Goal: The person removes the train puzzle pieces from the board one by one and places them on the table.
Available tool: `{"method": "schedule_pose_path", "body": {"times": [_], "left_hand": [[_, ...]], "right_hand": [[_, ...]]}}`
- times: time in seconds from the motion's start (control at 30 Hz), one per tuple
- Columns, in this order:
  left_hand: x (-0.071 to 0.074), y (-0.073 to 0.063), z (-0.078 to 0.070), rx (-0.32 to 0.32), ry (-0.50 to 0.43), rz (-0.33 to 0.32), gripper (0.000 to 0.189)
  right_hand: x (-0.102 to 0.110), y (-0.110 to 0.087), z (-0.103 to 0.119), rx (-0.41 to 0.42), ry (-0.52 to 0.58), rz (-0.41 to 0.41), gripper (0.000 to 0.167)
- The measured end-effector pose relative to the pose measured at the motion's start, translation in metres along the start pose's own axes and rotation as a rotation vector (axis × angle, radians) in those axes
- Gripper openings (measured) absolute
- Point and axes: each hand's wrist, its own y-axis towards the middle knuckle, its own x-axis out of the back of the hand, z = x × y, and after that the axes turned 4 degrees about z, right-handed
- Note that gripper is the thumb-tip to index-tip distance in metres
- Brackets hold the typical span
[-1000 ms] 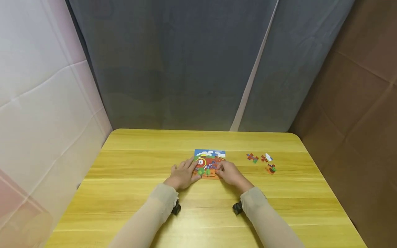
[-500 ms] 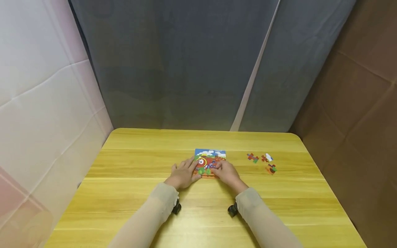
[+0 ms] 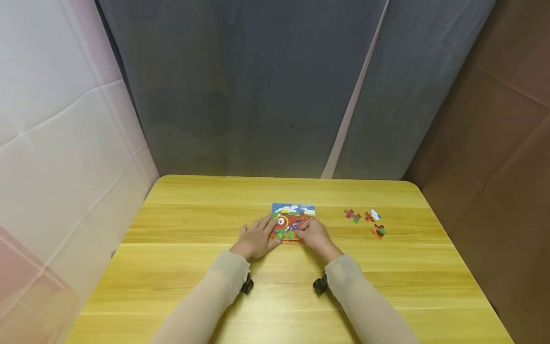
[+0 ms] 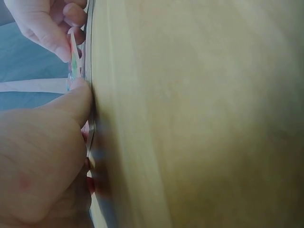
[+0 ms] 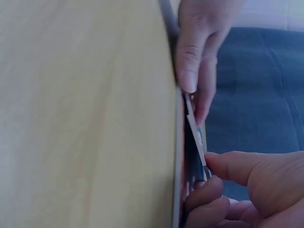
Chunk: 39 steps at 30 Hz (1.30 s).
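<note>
A colourful jigsaw puzzle (image 3: 287,208) with a red creature on it lies on the table. My left hand (image 3: 256,238) rests on its left side with fingers spread and straight, the thumb along the near edge. At the puzzle's lower right, my right hand (image 3: 319,239) pinches a puzzle piece (image 5: 197,140) between thumb and curled fingers. In the right wrist view this piece is tilted, its right-hand end lifted off the board and its other end near my left thumb. Its picture side is mostly hidden by my fingers in the head view.
Several loose puzzle pieces (image 3: 353,216) lie to the right of the puzzle, some of them overlapping or touching. The yellow wood-grain table (image 3: 193,200) has a grey cloth (image 3: 258,95) behind it, a white cloth at left and a brown one at right.
My right hand has shifted a little left along the puzzle's near side, pinching the piece. The left hand keeps its place on the puzzle. The head view has tipped slightly.
</note>
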Motion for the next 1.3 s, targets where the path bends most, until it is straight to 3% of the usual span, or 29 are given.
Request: {"method": "schedule_pose_path", "body": {"times": [0.53, 0.83, 1.13, 1.3], "left_hand": [[0.001, -0.001, 0.000, -0.011, -0.007, 0.006, 0.073], [-0.004, 0.003, 0.004, -0.019, -0.030, -0.012, 0.074], [0.000, 0.005, 0.001, -0.053, -0.065, -0.125, 0.074], [0.000, 0.006, 0.001, -0.075, -0.074, -0.228, 0.056]], "right_hand": [[0.005, 0.003, -0.009, -0.081, 0.408, 0.186, 0.012], [0.005, 0.002, -0.009, -0.112, 0.445, 0.199, 0.016], [0.003, 0.000, -0.008, -0.102, 0.442, 0.157, 0.023], [-0.001, 0.000, -0.008, -0.027, 0.308, 0.083, 0.019]]}}
